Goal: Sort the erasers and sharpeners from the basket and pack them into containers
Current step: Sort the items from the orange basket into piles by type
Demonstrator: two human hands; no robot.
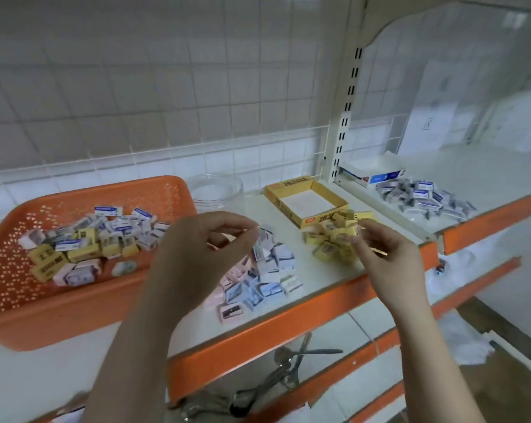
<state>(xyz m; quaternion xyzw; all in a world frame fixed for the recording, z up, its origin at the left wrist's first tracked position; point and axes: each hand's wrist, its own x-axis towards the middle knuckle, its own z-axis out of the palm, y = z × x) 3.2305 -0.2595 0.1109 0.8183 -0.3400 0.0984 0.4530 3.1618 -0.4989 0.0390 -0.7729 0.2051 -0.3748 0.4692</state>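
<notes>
the orange basket (59, 315) on the shelf (288, 319) holds mixed small boxes. right of it lie a pastel pile (258, 279) and a yellow pile (334, 239). the left hand (203, 254) has curled fingers, what it holds i cannot tell. the right hand (386, 254) pinches a yellow box (375, 251).

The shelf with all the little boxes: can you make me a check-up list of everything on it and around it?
Surface: white shelf, orange front edge.
Job's things: orange basket of mixed boxes; pastel pile; yellow pile; open yellow box, looks empty; blue-white pile by a blue box; clear jar.
Clutter: spoons on the lower shelf.
Grips: left hand pinches something too small to make out; right hand holds a yellow piece.
Cables: nothing seen.
Surroundings: tiled wall.
</notes>
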